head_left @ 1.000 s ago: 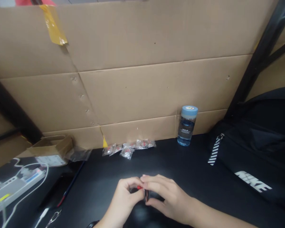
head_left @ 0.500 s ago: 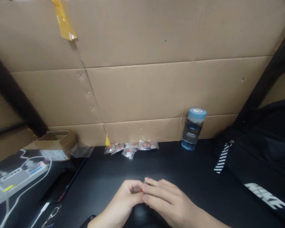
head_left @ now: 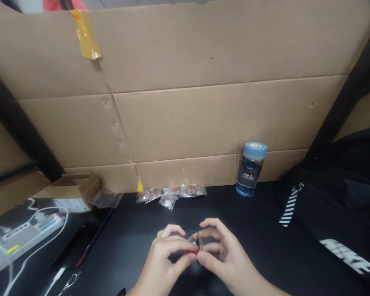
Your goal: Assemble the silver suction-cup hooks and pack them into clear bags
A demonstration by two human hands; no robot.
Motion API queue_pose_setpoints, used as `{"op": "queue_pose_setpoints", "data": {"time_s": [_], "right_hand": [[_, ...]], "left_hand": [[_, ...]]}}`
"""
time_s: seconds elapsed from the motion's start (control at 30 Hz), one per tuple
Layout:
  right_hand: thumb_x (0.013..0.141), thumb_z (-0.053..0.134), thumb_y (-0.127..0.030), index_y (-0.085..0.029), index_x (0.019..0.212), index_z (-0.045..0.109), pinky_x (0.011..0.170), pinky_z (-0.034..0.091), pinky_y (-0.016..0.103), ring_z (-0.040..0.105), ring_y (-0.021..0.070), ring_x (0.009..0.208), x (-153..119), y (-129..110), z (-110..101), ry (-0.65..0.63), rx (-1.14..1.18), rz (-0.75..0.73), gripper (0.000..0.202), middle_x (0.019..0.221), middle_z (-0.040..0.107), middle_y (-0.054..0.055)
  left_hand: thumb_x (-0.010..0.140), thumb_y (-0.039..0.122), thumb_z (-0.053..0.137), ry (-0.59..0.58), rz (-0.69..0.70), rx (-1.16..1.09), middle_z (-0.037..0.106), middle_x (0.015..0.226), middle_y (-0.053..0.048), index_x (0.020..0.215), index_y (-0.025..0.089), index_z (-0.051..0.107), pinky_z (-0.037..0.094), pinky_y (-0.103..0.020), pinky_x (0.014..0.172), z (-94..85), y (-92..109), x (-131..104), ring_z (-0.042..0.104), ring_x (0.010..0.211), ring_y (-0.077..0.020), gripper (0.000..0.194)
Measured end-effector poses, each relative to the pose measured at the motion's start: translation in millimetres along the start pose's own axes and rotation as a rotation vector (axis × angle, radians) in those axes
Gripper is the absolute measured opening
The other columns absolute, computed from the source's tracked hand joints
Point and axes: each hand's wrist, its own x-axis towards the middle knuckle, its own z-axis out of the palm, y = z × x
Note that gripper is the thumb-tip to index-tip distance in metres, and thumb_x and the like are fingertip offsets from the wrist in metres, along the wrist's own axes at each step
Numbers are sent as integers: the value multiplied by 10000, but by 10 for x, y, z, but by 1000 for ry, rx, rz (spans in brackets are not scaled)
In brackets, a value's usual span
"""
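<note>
Item, in hand: one small red-and-silver piece (head_left: pixel 191 251), fine detail blurred, held over the matte black worktop (head_left: pixel 135 226) between your two hands. Left hand (head_left: pixel 165 257): grip clamped, thumb and forefinger on the red part. Right hand (head_left: pixel 226 257): grip closed about the silver part, thumb at its near edge, a finger at its far edge. Relation: red part lies crosswise; silver part sits at its right end, edge-on, long axis pointing away from you; neither hand clearly nearer. Beyond, well apart: clear plastic packets (head_left: pixel 168 200), red-marked contents, along the brown cardboard panel (head_left: pixel 179 123).
</note>
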Motion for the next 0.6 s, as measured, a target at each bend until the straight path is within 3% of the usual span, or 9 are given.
{"op": "queue_pose_setpoints", "data": {"time_s": [0.1,0.27,0.6], "right_hand": [[827,843,-439,-284,1264,463,824,626,372,774,236,929,-24,-59,-39,-24,-28,-11,599,1189,668,108],[799,873,-397,-295,1307,447,875,639,407,779,270,975,-55,-36,-48,-67,-108,-111,671,1223,673,124],[807,857,-349,-279,1288,474,872,643,389,777,277,1004,-18,85,-33,-66,-204,-170,619,1272,678,142]], "left_hand": [[902,338,766,12,139,223,807,809,-41,903,331,846,411,-424,885,-97,58,5,660,997,-298,80],[914,333,756,0,209,351,809,811,-12,904,315,817,351,-404,853,-138,113,-8,665,1000,-292,63],[907,270,713,59,193,365,782,780,-30,870,286,790,358,-382,821,-46,79,-49,655,973,-293,86]]}}
